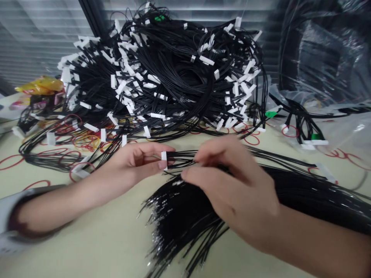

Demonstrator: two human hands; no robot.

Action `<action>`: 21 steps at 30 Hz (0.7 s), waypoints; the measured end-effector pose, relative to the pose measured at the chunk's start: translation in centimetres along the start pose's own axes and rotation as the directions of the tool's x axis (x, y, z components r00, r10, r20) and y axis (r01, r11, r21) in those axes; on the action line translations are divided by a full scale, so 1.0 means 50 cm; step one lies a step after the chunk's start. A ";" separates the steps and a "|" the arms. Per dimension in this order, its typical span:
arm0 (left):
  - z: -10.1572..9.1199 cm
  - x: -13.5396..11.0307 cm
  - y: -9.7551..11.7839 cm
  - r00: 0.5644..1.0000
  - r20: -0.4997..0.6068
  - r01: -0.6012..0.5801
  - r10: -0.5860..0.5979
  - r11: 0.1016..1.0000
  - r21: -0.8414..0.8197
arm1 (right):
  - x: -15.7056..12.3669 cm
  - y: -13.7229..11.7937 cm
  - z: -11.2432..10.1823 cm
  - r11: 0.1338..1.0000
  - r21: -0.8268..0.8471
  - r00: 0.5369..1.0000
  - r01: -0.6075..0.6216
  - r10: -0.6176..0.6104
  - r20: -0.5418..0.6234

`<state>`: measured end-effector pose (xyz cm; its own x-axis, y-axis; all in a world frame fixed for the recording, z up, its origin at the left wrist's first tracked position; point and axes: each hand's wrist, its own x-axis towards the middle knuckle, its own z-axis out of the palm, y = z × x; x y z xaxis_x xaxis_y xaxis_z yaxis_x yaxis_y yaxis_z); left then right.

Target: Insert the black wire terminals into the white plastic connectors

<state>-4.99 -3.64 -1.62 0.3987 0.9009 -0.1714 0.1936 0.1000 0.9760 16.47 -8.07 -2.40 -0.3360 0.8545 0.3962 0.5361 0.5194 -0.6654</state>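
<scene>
My left hand (139, 162) pinches a small white connector housing (164, 155) between thumb and fingers. Several black wires (181, 154) run from the housing to the right, passing behind my right hand (232, 189). That hand is slightly blurred, its thumb and fingers curled together around a thin black wire close to the connector. Below both hands a thick bundle of loose black wires (179, 216) lies on the table, its bare metal-tipped ends fanned out to the left. Part of the bundle is hidden by my right hand and forearm.
A big heap of black cables (185, 73) with white connectors stands at the back. Red rubber bands (60, 152) are scattered on the pale table (95, 239). Clear plastic bags (324, 61) are at the right, a yellow packet (42, 85) at the far left.
</scene>
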 end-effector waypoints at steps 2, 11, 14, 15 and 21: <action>0.002 0.000 0.001 1.000 -0.005 0.000 0.000 1.000 0.005 | -0.007 0.007 0.011 0.994 0.099 0.999 -0.040 0.038 0.025; 0.012 0.004 0.006 0.999 -0.011 -0.040 0.040 0.999 0.011 | 0.014 0.035 0.021 0.994 0.009 0.994 0.106 -0.106 -0.017; 0.013 0.001 0.006 1.000 0.002 -0.022 0.022 0.999 0.030 | 0.013 0.031 0.021 0.996 0.093 0.999 -0.010 0.013 -0.034; 0.014 0.000 0.007 1.000 0.004 -0.026 0.026 0.999 0.044 | 0.013 0.030 0.021 0.993 0.113 0.999 -0.036 0.041 -0.036; 0.016 -0.002 0.010 0.999 0.002 -0.041 0.041 0.994 0.098 | 0.019 0.030 0.021 0.971 0.211 0.993 -0.112 0.114 0.001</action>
<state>-4.22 -4.02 -1.24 0.4083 0.9033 -0.1316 0.2636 0.0213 0.9644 16.14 -6.51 -3.68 -0.2736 0.9081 0.3169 0.3950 0.4065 -0.8238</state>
